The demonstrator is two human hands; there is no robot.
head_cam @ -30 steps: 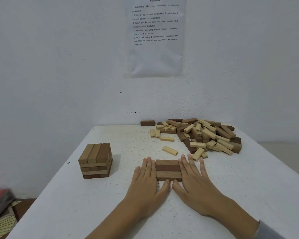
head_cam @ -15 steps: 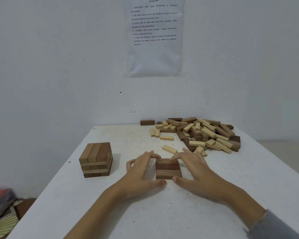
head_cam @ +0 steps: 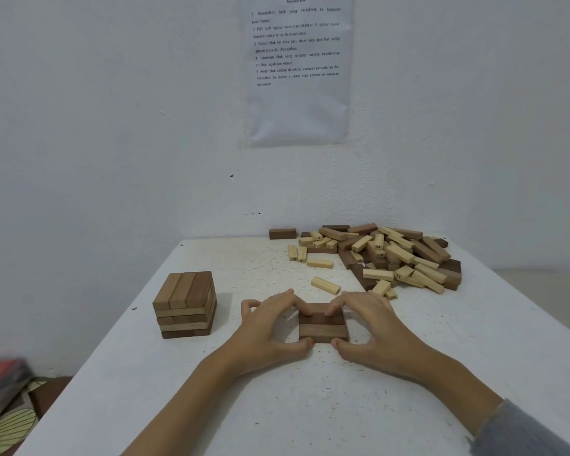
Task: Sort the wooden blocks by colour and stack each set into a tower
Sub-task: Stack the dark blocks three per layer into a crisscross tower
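Observation:
A flat layer of three dark brown blocks (head_cam: pixel 323 327) lies side by side on the white table (head_cam: pixel 310 406). My left hand (head_cam: pixel 270 330) grips its left end, thumb at the near edge and fingers curled over the far edge. My right hand (head_cam: pixel 372 327) grips the right end the same way. A short tower of mid-brown blocks (head_cam: pixel 185 304) stands to the left. A loose pile of pale and dark blocks (head_cam: pixel 395 255) lies at the back right.
A few pale blocks (head_cam: pixel 325 285) lie loose between the pile and my hands. One dark block (head_cam: pixel 282 233) sits against the wall. A printed sheet (head_cam: pixel 298 67) hangs on the wall. Red and patterned items (head_cam: pixel 0 399) lie on the floor at the left.
My hands went from lying flat beside the three-block layer to arching over it, fingers now curled on its far edge and thumbs at its near edge. The layer stays in place.

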